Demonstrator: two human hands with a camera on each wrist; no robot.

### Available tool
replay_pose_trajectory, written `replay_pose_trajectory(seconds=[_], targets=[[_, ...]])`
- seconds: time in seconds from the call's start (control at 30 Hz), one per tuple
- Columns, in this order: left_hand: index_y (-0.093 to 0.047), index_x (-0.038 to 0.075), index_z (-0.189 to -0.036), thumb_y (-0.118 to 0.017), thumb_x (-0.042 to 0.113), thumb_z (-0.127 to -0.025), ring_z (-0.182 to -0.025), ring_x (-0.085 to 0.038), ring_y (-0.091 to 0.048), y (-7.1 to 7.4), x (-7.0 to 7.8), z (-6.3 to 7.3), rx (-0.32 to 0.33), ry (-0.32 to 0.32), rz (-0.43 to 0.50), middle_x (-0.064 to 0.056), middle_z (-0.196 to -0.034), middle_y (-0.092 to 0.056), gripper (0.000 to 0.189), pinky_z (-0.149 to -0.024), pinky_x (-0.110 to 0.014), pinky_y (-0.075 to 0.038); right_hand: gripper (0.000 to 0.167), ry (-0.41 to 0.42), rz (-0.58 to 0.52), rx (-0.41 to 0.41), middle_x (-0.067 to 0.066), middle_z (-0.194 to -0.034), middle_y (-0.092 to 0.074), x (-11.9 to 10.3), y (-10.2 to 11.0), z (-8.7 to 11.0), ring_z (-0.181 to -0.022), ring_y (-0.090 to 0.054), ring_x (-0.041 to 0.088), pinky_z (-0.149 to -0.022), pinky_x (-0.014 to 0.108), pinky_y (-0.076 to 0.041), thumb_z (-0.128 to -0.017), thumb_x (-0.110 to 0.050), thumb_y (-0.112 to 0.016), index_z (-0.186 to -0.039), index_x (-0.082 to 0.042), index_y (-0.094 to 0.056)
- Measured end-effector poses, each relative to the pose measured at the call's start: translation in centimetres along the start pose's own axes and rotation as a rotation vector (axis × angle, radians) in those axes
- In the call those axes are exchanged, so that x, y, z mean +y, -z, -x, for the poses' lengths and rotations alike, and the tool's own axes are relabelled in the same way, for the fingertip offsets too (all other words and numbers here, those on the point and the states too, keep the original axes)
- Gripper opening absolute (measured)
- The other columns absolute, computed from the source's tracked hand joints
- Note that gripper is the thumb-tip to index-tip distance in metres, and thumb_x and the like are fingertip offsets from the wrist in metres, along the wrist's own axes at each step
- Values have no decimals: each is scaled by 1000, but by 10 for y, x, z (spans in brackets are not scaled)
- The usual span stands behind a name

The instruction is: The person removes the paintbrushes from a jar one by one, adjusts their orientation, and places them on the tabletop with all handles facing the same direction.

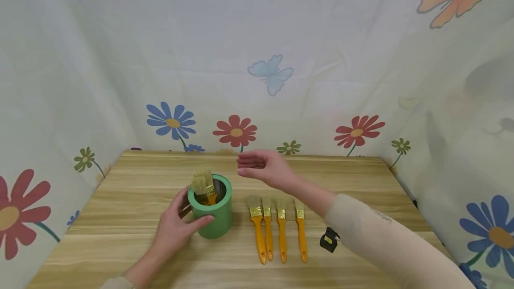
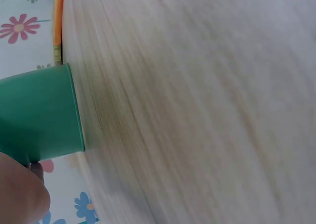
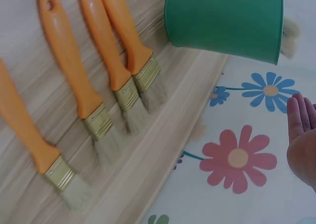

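Observation:
My left hand (image 1: 173, 227) grips a green can (image 1: 217, 225), its thumb across the front and its other fingers round the far left side. The can stands upright on the wooden table, and paintbrushes (image 1: 199, 186) rise out of it bristles up. My right hand (image 1: 268, 169) is raised behind and to the right of the can, fingers extended and holding nothing; part of it shows in the right wrist view (image 3: 302, 140). Several paintbrushes with orange handles (image 1: 282, 235) lie side by side right of the can, bristles pointing away from me.
A small black object with a yellow patch (image 1: 329, 240), perhaps a tape measure, lies right of the loose brushes, beside my right sleeve (image 1: 377, 240). A white flowered cloth (image 1: 209, 66) hangs behind and at both sides of the table (image 1: 120, 217).

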State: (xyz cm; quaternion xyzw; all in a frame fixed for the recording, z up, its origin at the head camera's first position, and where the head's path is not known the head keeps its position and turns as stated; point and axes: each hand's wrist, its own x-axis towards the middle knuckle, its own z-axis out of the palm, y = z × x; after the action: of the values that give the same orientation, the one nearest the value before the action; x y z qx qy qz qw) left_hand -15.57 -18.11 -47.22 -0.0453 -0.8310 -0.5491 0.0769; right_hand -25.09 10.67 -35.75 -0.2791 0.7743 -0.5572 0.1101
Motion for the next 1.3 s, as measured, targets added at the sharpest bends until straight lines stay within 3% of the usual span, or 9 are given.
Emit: replay_pose_trajectory(seconds=[0.23, 0.57, 0.93, 1.3], targets=[[-40, 15, -163, -95, 35, -83, -144, -38, -53, 0, 1, 1, 0, -11, 5, -13, -159, -52, 99, -119, -54, -48, 55, 32, -7, -46, 10, -139, -71, -8, -18, -14, -130, -68, 23, -105, 30, -60, -97, -16, -82, -147, -3, -63], [-41, 17, -163, -95, 38, -83, -144, -37, -54, -1, 0, 0, 0, -10, -3, -10, -159, -53, 98, -118, -55, -49, 62, 46, 73, -92, 8, -149, -65, -7, -37, -30, -136, -63, 20, -111, 27, -55, -97, -20, -82, -153, -8, -59], [-40, 17, -163, -94, 36, -84, -144, -38, -54, 1, 6, 3, -7, -4, -5, -10, -160, -52, 97, -118, -58, -49, 68, 128, 328, -135, 5, -156, -59, -2, -46, -41, -140, -60, 24, -115, 25, -50, -98, -25, -82, -158, -16, -54], [-39, 17, -164, -93, 41, -84, -144, -38, -53, 0, 6, 2, -10, -7, -30, -10, -161, -50, 99, -118, -57, -49, 58, 166, 332, -147, 4, -150, -64, -4, -57, -47, -136, -63, 16, -113, 22, -50, -99, -22, -81, -153, -15, -60]])
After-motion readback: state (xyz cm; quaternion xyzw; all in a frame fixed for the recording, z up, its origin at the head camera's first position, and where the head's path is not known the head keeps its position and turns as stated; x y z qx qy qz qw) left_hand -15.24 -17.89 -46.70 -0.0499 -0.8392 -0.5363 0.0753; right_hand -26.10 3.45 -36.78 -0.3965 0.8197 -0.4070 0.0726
